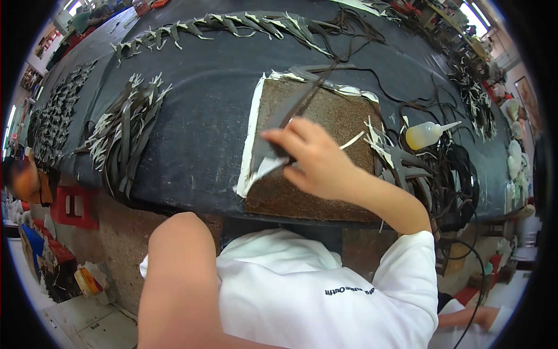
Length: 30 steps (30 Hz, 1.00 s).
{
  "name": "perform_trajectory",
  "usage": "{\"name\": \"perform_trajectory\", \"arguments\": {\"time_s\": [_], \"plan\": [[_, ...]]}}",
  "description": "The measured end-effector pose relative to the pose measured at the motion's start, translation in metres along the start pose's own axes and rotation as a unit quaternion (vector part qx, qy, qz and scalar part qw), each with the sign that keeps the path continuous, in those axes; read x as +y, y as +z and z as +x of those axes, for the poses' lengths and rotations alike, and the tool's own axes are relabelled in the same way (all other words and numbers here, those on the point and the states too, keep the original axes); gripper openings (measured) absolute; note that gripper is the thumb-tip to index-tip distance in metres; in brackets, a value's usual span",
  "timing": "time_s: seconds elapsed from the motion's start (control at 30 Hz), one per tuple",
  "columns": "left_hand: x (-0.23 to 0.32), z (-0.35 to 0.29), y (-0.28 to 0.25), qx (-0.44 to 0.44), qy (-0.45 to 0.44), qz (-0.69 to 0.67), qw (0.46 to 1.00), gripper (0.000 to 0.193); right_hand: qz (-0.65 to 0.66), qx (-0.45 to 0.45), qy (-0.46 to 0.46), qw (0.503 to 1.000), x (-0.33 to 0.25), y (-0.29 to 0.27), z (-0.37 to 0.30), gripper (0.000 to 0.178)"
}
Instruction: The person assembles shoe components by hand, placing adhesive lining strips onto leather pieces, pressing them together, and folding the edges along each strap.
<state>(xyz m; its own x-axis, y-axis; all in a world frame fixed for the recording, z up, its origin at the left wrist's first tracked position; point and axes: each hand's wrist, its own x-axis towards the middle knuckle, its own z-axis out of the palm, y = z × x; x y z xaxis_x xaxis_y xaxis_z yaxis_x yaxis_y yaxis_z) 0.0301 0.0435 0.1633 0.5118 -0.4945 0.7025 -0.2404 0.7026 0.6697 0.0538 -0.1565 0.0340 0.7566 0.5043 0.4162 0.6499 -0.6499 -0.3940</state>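
Observation:
My right hand (317, 157) is above the brown board (308, 200), its fingers closed round a dark strip (296, 104). The strip runs up and away from the fingers past the board's far edge. Below the fingers a pale, blurred piece (266, 167) slants towards the board's left edge; what it belongs to I cannot make out. White material lines the left and far edges of the board. My left arm (183, 262) is bent at the lower left, and its hand is out of the picture.
A squeeze bottle (423, 135) of yellowish liquid lies right of the board, beside tangled dark strips (456, 168). A bundle of dark strips (128, 128) hangs over the table's front edge at left. A row of folded strips (226, 26) lies at the back. A red stool (75, 206) stands lower left.

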Motion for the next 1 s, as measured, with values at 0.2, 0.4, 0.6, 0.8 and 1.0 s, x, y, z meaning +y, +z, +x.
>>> {"name": "perform_trajectory", "arguments": {"time_s": [0.2,0.4,0.6,0.8,1.0], "plan": [[-0.021,0.013,0.035,-0.009,0.050,0.023,0.998,0.028,0.067,-0.105,0.019,0.992,0.014,0.028,-0.036,0.058],[-0.016,0.014,0.030,-0.046,0.118,0.054,0.990,0.034,0.199,-0.169,0.108,0.959,0.020,0.018,-0.055,0.055],[-0.007,0.022,0.032,-0.094,0.197,0.101,0.971,0.041,0.209,-0.138,0.106,0.962,0.010,0.017,-0.068,0.038],[0.003,0.001,0.026,-0.078,0.231,0.120,0.962,0.047,0.086,-0.113,0.178,0.974,0.016,0.011,-0.071,0.036],[0.018,-0.016,0.027,-0.070,0.281,0.137,0.947,0.054,0.095,-0.121,0.170,0.973,0.019,0.019,-0.076,0.031]]}}
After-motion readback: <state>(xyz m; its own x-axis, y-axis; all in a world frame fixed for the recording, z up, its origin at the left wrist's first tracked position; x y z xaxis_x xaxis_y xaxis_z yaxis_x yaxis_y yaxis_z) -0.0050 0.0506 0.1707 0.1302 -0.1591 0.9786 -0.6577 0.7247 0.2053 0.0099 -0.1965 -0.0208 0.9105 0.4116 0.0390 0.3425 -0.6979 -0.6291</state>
